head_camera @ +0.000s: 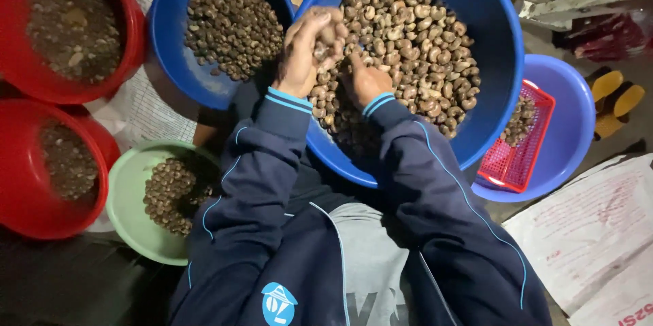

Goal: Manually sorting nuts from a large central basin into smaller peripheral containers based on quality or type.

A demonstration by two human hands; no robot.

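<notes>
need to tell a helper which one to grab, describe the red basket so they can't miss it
Start at the big blue plastic basin heaped with nuts under both hands. To its right sits a smaller, paler blue plastic bowl. Inside it leans the red rectangular plastic mesh basket, the only latticed, square-cornered container among round tubs.

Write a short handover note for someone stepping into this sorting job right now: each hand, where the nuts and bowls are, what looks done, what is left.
Left hand: raised over the big blue basin, closed on a few nuts.
Right hand: down in the nut pile in that basin; grip unclear.
Around it: smaller blue bowl, green bowl and two red tubs on the left, all holding some nuts; on the right, a red basket in a purple bowl.
Done: several bowls partly filled.
Left: the large pile in the basin.
</notes>
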